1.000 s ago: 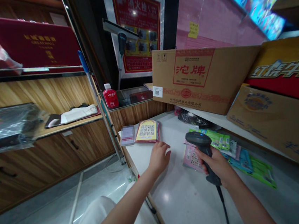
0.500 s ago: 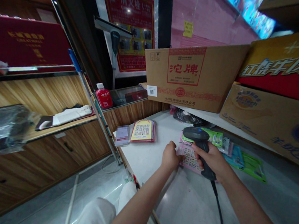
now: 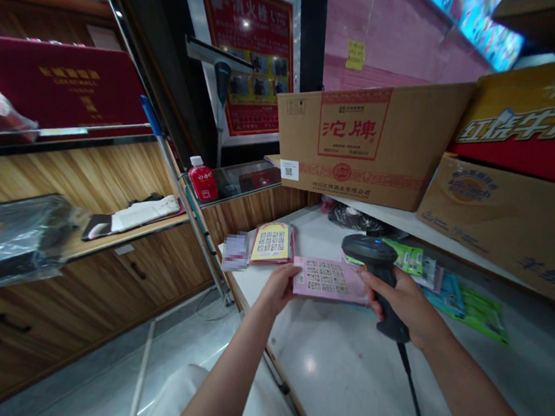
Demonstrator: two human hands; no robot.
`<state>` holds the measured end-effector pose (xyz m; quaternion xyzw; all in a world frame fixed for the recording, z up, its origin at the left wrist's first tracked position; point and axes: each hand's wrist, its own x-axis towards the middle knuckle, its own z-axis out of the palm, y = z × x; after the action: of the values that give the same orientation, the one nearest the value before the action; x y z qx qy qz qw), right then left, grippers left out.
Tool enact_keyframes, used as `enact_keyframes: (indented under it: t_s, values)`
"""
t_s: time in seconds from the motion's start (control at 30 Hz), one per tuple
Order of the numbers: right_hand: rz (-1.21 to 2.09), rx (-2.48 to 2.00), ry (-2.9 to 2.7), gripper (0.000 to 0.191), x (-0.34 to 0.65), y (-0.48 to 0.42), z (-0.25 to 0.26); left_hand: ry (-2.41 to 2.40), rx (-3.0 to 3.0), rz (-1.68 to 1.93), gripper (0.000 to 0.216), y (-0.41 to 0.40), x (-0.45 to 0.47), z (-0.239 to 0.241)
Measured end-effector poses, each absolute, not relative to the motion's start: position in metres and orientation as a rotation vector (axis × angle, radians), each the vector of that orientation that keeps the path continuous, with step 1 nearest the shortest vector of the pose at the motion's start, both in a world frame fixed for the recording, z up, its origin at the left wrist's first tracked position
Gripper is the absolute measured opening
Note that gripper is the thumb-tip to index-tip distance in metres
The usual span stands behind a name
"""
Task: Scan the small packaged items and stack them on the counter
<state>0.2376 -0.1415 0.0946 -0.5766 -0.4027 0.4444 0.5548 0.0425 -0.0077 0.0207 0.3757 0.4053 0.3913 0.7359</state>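
Note:
My right hand (image 3: 403,305) is wrapped round the handle of a black barcode scanner (image 3: 374,253), whose cord runs down toward me. A small blue light shows on the scanner's head. Between thumb and fingers, my left hand (image 3: 278,288) pinches the left edge of a pink booklet (image 3: 327,279) printed with rows of tiny pictures. The booklet's right end passes behind the scanner and my right hand. Left of it lies a stack of yellow and red booklets (image 3: 273,243). Green packets (image 3: 407,256) lie behind the scanner.
A white counter (image 3: 321,363) carries these things. Blue packets (image 3: 445,301) and another green packet (image 3: 481,312) lie to the right. Cardboard boxes (image 3: 363,138) stand on a raised shelf at the back. A red bottle (image 3: 203,180) sits on a ledge at left, beside a leaning pole (image 3: 173,172).
My left hand has moved left with the pink booklet, drawing it out from under the scanner so more of its face shows. My right hand still grips the scanner. The view has shifted slightly.

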Motion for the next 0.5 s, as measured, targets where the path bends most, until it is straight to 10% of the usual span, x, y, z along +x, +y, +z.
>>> enact_keyframes:
  t_s: [0.5]
  values:
    - [1.179,-1.479,-0.988,0.035,0.200,-0.138,0.067,0.888,0.916,1.545,0.049,-0.003,0.026,-0.017]
